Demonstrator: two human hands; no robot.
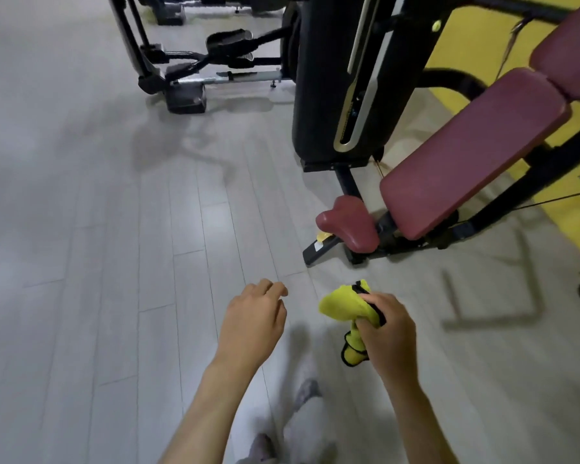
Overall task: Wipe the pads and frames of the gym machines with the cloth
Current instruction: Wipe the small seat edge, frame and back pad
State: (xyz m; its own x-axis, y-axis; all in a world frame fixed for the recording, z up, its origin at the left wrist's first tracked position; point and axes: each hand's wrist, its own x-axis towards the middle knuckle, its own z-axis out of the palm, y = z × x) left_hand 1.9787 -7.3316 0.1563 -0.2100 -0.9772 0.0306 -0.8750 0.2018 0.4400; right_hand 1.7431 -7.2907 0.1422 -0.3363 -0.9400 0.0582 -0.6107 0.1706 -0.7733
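Observation:
My right hand (pixel 387 333) is closed around a bunched yellow cloth with black trim (pixel 340 306), held low over the floor. My left hand (pixel 253 318) hovers beside it, holding nothing, fingers loosely curled and apart. Ahead on the right stands a gym machine with a long maroon back pad (pixel 466 152), a small maroon seat pad (pixel 349 224) and a black frame (pixel 503 205). Another maroon pad (pixel 573 51) sits above the back pad. Both hands are well short of the machine, about a step away.
A tall black weight-stack housing (pixel 335 78) stands behind the seat. An elliptical trainer (pixel 215 58) is at the back left. Grey plank floor (pixel 114 229) spreads to the left. A yellow wall (pixel 462 45) runs behind the machine. My feet show at the bottom.

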